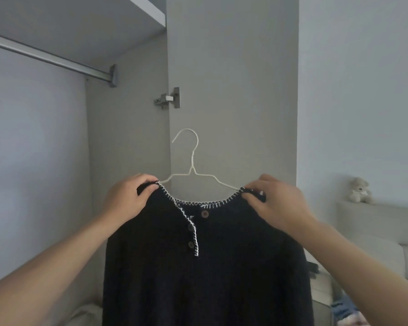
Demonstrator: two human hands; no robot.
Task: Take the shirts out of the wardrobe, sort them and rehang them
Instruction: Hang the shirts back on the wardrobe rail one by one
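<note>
A dark navy shirt [222,267] with white stitched trim and brown buttons hangs on a white wire hanger [191,170] held up in front of me. My left hand [130,198] grips the shirt's left shoulder over the hanger end. My right hand [276,203] pinches the right shoulder the same way. The hanger's hook is free in the air, below and to the right of the wardrobe rail [47,57]. No garments hang on the visible part of the rail.
The open wardrobe door [233,90] with its hinge [169,98] stands straight behind the hanger. A shelf [149,10] runs above the rail. At right is a bed with a stuffed toy [359,190] on its headboard and clothes [344,311] lying at bottom right.
</note>
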